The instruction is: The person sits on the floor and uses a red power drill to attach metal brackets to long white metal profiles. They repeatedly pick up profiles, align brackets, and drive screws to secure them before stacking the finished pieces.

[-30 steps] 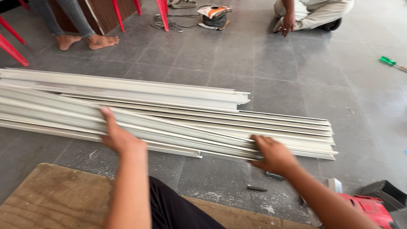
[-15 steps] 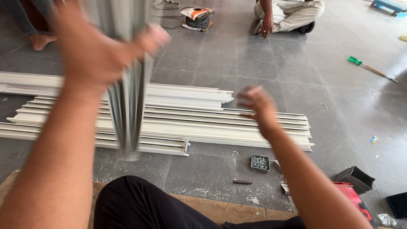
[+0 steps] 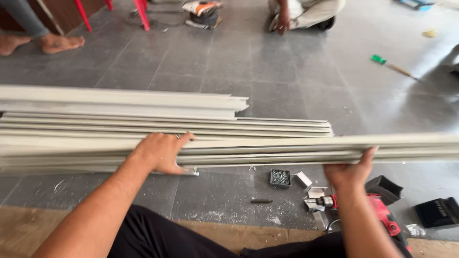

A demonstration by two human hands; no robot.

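I hold a long pale grey metal profile [image 3: 287,148] level across my front, running from the left edge to the right edge of the view. My left hand [image 3: 160,153] grips it near the middle, fingers over its top. From below, my right hand [image 3: 349,172] clasps the same profile further right. Behind it a stack of several similar profiles [image 3: 119,112] lies on the grey tiled floor [image 3: 287,81].
Under the profile lie a small box of screws [image 3: 280,177], small metal brackets [image 3: 306,184], a red power drill [image 3: 377,212] and black cases [image 3: 437,211]. A green-handled tool [image 3: 392,66] is at far right. Other people sit or stand at the back [image 3: 306,14]. Wooden board [image 3: 28,229] near me.
The profile that my left hand held up on end half a second ago now lies level across my front, and my right hand has taken hold of it.
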